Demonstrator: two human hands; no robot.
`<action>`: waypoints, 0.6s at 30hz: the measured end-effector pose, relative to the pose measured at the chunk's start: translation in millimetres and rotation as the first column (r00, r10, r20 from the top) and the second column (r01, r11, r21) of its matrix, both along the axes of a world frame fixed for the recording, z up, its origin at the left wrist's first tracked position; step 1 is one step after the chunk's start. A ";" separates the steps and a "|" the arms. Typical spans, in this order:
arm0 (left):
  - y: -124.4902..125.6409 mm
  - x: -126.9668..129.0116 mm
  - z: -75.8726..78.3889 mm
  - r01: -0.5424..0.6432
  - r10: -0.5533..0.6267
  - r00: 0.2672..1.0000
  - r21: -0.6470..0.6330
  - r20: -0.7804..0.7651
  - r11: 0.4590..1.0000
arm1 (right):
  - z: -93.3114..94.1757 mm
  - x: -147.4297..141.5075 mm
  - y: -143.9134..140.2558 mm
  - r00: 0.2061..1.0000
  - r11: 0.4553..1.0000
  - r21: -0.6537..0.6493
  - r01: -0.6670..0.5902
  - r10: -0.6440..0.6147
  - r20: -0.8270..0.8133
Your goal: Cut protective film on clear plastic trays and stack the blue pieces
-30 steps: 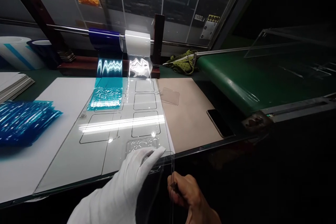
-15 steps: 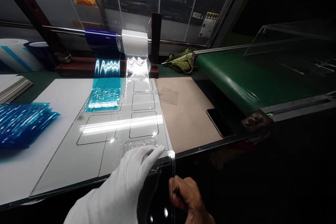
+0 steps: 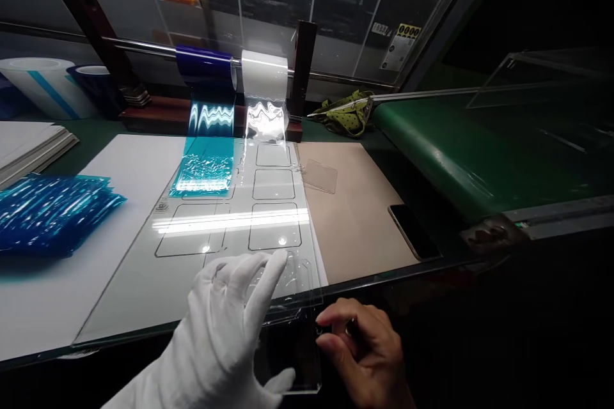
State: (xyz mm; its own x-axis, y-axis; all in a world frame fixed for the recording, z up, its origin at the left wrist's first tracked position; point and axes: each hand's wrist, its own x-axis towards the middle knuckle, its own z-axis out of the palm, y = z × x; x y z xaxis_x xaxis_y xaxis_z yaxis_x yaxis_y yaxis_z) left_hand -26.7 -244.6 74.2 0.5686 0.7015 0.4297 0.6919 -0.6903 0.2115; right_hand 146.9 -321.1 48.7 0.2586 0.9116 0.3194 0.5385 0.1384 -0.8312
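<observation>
The left grip (image 3: 230, 326) wears a white glove; the right grip (image 3: 364, 351) is bare. Between them is a see-through sheet (image 3: 292, 351). Far from the left grip lie shiny blue sheets (image 3: 52, 211). Ahead hang a dark blue roll (image 3: 205, 67) and a white roll (image 3: 265, 69). Beyond the right grip are a tan board (image 3: 352, 211), a black phone (image 3: 413, 231) and a green belt (image 3: 460, 153).

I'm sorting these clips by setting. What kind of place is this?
Probably a factory workstation for applying protective film: film rolls on a rod, a green conveyor belt, and a marked glass plate on the bench.
</observation>
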 end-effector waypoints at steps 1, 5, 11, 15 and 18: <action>-0.2 0.1 -0.6 -0.005 0.005 1.000 0.002 0.005 1.000 | 0.9 -1.3 2.5 1.000 1.000 -0.001 -0.019 0.019 0.024; -0.4 -0.5 -2.6 -0.016 0.016 1.000 -0.005 0.007 1.000 | 4.8 6.0 5.5 0.988 0.996 -0.049 -0.079 0.085 0.127; 10.5 -10.7 -1.7 -0.084 0.087 0.995 0.064 -0.055 0.994 | -3.4 52.0 -13.6 0.940 0.935 -0.289 -0.205 0.270 0.208; 22.6 -29.3 -2.5 -0.107 0.106 0.994 0.080 0.016 0.991 | -15.9 87.5 -30.9 0.912 0.884 -0.464 -0.058 0.236 0.335; 30.1 -46.1 -13.9 -0.195 0.192 0.970 0.000 0.151 0.981 | -16.5 102.7 -29.6 0.874 0.904 -0.426 0.042 0.173 0.453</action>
